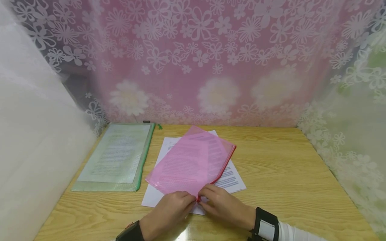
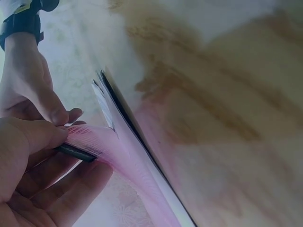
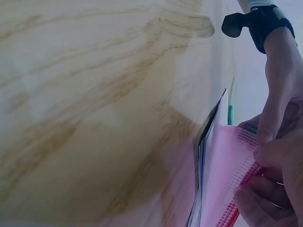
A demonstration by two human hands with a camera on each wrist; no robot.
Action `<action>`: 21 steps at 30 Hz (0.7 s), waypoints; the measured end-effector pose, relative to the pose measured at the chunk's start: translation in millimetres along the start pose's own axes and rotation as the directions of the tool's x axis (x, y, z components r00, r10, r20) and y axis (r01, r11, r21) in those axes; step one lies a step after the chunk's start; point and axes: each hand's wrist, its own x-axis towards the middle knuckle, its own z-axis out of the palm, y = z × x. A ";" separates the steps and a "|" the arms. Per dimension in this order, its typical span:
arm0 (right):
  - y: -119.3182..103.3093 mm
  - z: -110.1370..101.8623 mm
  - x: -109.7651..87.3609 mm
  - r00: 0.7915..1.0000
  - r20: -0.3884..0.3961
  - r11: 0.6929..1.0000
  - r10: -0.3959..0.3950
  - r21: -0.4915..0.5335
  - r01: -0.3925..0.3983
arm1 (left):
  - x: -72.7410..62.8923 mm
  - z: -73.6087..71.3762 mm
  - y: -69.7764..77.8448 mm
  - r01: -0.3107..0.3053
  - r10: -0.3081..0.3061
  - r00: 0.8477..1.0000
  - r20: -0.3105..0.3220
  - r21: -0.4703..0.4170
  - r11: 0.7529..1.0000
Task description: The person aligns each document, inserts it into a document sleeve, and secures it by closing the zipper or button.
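Observation:
A translucent pink mesh zipper pouch [image 1: 184, 160] with a red zipper edge [image 1: 228, 160] lies slanted over white printed papers [image 1: 230, 180]. My left hand [image 1: 175, 209] pinches the pouch's near corner between thumb and fingers. Right beside it, my right hand [image 1: 224, 205] grips the same corner at the zipper's end, the two sets of fingertips almost meeting. In the left wrist view, the pouch's mesh corner [image 2: 87, 138] is raised off the table, with a dark strip [image 2: 75, 152] under it. The zipper pull is mostly hidden by the fingers.
To the left lies a green-edged mesh zipper pouch [image 1: 116, 157] with printed sheets inside, a green pull tag [image 1: 160, 127] at its far corner. Everything rests on a wood-grain table [image 1: 280, 167]. A pink flowered curtain [image 1: 196, 67] hangs behind, with pale sheeting at both sides.

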 end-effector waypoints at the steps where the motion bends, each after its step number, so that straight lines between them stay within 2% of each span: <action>1: 0.0 -0.4 0.1 1.000 -0.002 1.000 -0.003 0.004 0.003 | -0.1 0.2 0.2 0.003 -0.003 1.000 -0.002 -0.003 1.000; 11: 1.6 -5.6 0.9 0.996 -0.065 0.997 -0.063 0.033 0.065 | 1.1 -2.3 1.1 0.035 -0.035 0.999 0.001 -0.049 0.998; 18: 1.4 -7.6 0.1 0.996 -0.071 0.997 -0.054 0.059 0.059 | 3.2 -1.4 1.1 0.059 -0.059 0.998 0.006 -0.039 0.997; 21: 0.9 -8.1 0.2 0.996 -0.075 0.995 -0.043 0.088 0.049 | 3.3 -1.0 1.1 0.050 -0.050 0.999 0.006 -0.032 0.998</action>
